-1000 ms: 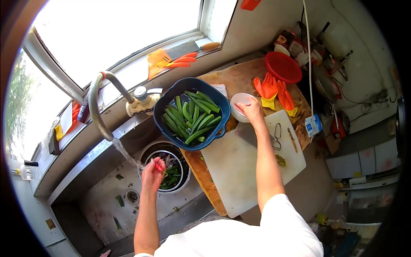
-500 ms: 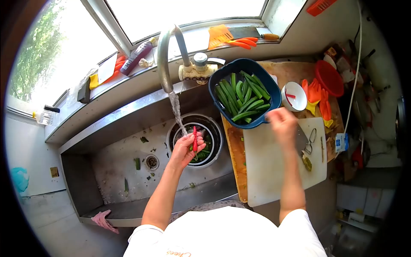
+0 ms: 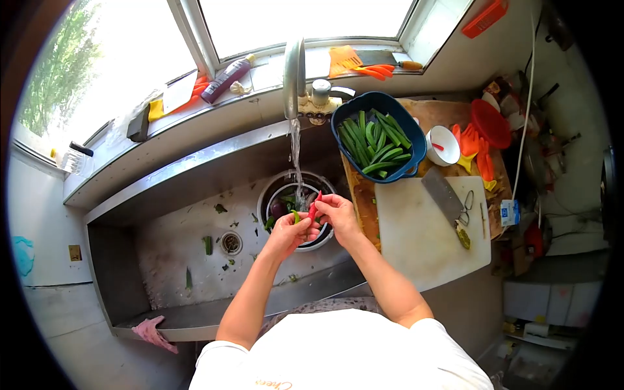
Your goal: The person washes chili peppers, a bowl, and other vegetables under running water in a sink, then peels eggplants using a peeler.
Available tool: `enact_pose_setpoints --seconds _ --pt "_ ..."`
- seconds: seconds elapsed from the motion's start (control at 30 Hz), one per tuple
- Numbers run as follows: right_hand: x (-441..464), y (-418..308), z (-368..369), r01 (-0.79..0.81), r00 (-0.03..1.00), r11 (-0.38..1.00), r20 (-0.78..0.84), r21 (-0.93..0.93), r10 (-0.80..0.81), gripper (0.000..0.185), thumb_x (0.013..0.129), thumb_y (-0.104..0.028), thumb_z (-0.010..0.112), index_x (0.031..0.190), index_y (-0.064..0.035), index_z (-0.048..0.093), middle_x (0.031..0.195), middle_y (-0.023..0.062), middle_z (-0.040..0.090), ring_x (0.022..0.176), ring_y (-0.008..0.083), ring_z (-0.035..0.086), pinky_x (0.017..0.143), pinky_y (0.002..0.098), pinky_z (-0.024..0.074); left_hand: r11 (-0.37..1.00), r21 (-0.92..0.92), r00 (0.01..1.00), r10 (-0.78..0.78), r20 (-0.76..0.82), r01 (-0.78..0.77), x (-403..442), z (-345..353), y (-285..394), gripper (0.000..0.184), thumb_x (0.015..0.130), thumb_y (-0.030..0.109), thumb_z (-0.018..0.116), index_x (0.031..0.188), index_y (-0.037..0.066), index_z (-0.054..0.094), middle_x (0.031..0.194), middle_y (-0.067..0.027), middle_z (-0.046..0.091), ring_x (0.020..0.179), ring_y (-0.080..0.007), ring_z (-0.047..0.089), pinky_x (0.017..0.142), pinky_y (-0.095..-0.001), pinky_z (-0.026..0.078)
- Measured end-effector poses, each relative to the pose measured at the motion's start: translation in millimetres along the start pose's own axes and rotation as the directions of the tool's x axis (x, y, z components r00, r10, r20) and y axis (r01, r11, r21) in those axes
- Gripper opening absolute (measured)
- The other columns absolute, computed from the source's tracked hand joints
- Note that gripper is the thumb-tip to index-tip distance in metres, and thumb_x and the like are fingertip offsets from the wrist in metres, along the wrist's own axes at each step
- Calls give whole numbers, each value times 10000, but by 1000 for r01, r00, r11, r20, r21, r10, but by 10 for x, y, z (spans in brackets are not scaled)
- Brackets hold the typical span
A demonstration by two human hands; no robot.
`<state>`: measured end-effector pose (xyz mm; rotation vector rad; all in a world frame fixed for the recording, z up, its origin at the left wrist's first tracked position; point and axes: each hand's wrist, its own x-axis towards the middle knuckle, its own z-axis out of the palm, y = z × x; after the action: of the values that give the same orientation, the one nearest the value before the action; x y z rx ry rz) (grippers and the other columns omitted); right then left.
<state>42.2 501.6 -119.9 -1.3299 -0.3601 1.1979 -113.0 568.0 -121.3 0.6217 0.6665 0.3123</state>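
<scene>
Head view, against the frame half a second earlier: the right hand [image 3: 338, 216] is no longer hovering by the cutting board [image 3: 413, 244]; it is now meeting the left hand [image 3: 285, 237] over the sink [image 3: 169, 273]. Same view, now: the hands are working close together. The right thumb and fingers are pinching the red pepper [image 3: 312, 212]; the left is gripping a small green piece [image 3: 296, 217], probably another pepper, and its fingers are also lying against the red one; how firmly, cannot tell. Key relation: the red pepper is sitting between the two hands, its long axis running away from the body and leaning slightly right. Its far end is standing nearer the right fingertips, its near end closer to the left fingers. Just beyond the hands, water [image 3: 296, 146] is falling from the faucet [image 3: 294, 81] into a round container [image 3: 317, 246], which is resting below them, holding greens. Beyond and right of the right hand, the blue basin [image 3: 418, 146] is holding okra [image 3: 375, 142]; farther right, a white bowl [image 3: 443, 156] is holding something red. The cleaver [image 3: 444, 195] is lying on the board, right of both hands.
</scene>
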Motion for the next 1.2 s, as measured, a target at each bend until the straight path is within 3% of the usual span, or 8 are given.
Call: enact_pose_setpoints --seconds 0.2,0.53,0.83,0.97,1.0,1.07,1.1,1.2 --pt "-173 -38 66 41 997 998 58 50 -44 168 820 -77 677 970 -17 633 846 48 674 697 96 604 624 234 490 999 13 995 51 80 -52 -119 -7 21 255 912 62 556 1130 -70 539 1014 -184 641 860 -226 672 766 -317 568" --pt "-276 -87 86 107 994 992 37 -66 -105 190 802 -61 694 963 -16 603 791 60 665 626 107 610 521 236 487 948 310 991 -38 -127 76 -188 98 89 156 916 171 598 858 27 594 660 -17 586 479 -72 505 430 -201 388" --pt "-126 -238 51 -285 944 899 259 331 204 82 896 -120 587 870 -44 569 755 86 639 606 169 599 514 314 493 890 364 961 263 83 -275 -153 167 140 147 910 168 600 852 33 596 616 35 504 503 -43 398 455 -198 270" --pt "72 -224 -31 -285 958 782 195 555 211 80 875 -127 535 839 -61 562 716 74 612 604 196 582 530 361 478 994 69 985 78 154 -89 -76 29 261 138 884 162 621 821 41 604 609 36 492 503 -39 383 449 -207 264" --pt "254 -118 -268 -320 939 659 323 681 123 69 808 -110 504 824 -64 552 693 75 592 600 202 579 545 371 485 976 212 995 36 95 -56 -66 24 312 143 875 162 626 809 37 602 606 32 492 503 -43 389 449 -210 267" --pt "157 -387 -110 -166 985 872 121 461 124 80 762 -92 492 815 -57 542 677 72 573 591 199 574 516 355 481 876 481 999 -29 -34 42 -50 47 419 155 858 160 635 784 29 599 600 25 494 501 -50 399 449 -217 273" --pt "120 -477 -20 -200 965 951 218 236 148 124 743 -99 511 848 -54 558 677 61 564 584 185 571 486 344 477 789 614 999 15 -41 13 38 5 361 162 841 165 641 799 11 611 594 15 496 502 -55 410 450 -228 290" --pt "38 -431 293 10 965 919 245 -394 95 147 776 -117 654 889 -31 616 680 -3 571 506 62 497 412 202 367 463 870 963 265 47 -170 292 -32 168 156 846 164 639 844 8 631 605 5 525 525 -52 441 467 -225 330"
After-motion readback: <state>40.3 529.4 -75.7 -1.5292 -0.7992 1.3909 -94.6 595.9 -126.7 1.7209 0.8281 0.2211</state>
